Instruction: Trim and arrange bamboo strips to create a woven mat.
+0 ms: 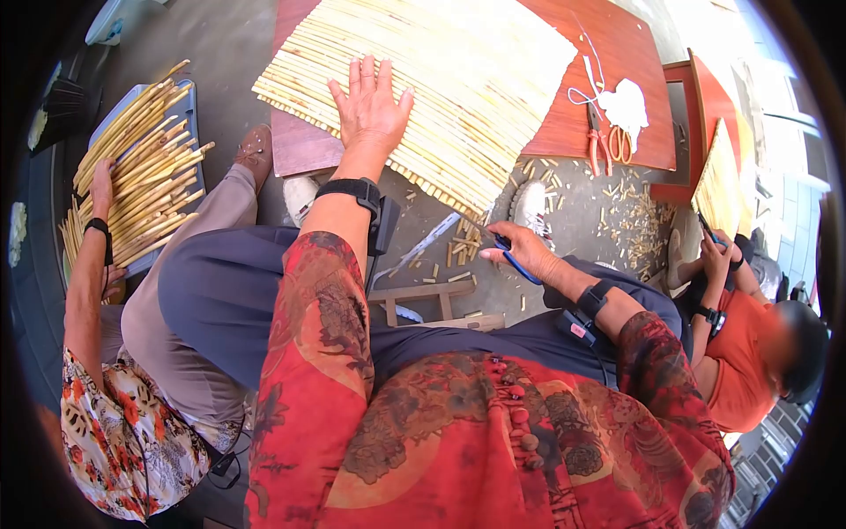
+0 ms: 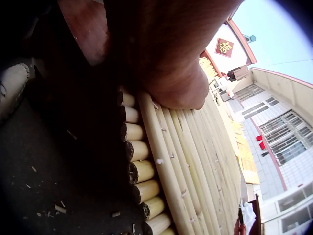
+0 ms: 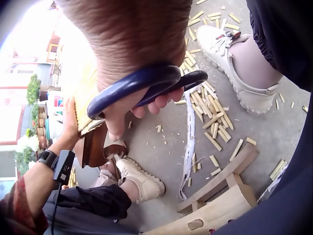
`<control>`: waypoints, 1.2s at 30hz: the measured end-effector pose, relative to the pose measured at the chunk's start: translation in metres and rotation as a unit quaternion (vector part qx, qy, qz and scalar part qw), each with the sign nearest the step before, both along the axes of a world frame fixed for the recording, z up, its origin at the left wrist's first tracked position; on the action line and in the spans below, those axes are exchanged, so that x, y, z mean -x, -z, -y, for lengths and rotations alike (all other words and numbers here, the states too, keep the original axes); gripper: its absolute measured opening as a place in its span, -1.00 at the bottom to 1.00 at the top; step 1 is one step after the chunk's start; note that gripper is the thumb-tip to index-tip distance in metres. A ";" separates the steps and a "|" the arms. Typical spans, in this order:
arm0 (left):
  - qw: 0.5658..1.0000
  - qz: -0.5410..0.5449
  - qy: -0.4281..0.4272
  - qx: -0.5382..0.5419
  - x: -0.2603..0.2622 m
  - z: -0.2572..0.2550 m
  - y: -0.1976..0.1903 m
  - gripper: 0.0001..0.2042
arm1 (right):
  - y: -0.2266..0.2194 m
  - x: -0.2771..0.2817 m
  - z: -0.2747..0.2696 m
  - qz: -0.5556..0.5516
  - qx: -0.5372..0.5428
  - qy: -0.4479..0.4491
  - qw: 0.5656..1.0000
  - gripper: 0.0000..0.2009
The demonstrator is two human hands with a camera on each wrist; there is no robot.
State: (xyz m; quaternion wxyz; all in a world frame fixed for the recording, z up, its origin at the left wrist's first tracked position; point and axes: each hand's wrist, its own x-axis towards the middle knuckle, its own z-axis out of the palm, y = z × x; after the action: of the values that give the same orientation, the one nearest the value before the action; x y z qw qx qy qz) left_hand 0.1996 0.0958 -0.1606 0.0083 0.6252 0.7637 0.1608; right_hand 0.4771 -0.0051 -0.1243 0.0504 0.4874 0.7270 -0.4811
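A mat of pale stalks (image 1: 458, 88), laid side by side in rows, lies on the red-brown table (image 1: 630, 44) and juts over its near edge. My left hand (image 1: 370, 110) rests flat on the mat near that edge, fingers spread. The left wrist view shows the cut stalk ends (image 2: 142, 171) along the mat's side, close below the hand. My right hand (image 1: 531, 254) grips a pair of blue-handled scissors (image 3: 132, 88) by the loops. Their blades point up toward the mat's near corner; the right wrist view hides the blades behind the hand.
Red-handled pliers (image 1: 597, 150), other scissors (image 1: 620, 144) and a white bundle (image 1: 626, 106) lie on the table's right. Stalk offcuts (image 1: 630, 216) litter the floor by a low wooden frame (image 1: 423, 295). One person sits left beside a blue tray (image 1: 188, 101) of stalks, another right.
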 end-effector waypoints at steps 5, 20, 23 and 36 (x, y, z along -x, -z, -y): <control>1.000 0.007 -0.007 0.002 0.001 0.000 0.001 -0.47 | -0.001 0.011 -0.006 -0.032 0.039 0.013 0.999 -0.46; 0.999 0.034 0.005 -0.013 0.002 0.002 0.001 -0.46 | 0.006 0.013 -0.005 -0.066 0.122 0.036 0.990 -0.52; 0.999 0.037 0.003 -0.011 0.002 0.002 0.001 -0.46 | 0.005 0.013 -0.006 -0.078 0.150 0.053 0.984 -0.51; 0.999 0.030 -0.001 -0.013 0.002 0.002 0.000 -0.47 | 0.006 0.019 -0.004 -0.048 0.092 0.057 0.993 -0.49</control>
State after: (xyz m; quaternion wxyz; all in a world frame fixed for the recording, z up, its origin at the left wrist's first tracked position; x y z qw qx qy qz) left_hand 0.1978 0.0939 -0.1609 0.0231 0.6197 0.7612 0.1898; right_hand 0.4583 -0.0016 -0.1301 0.0331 0.4975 0.6525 -0.5706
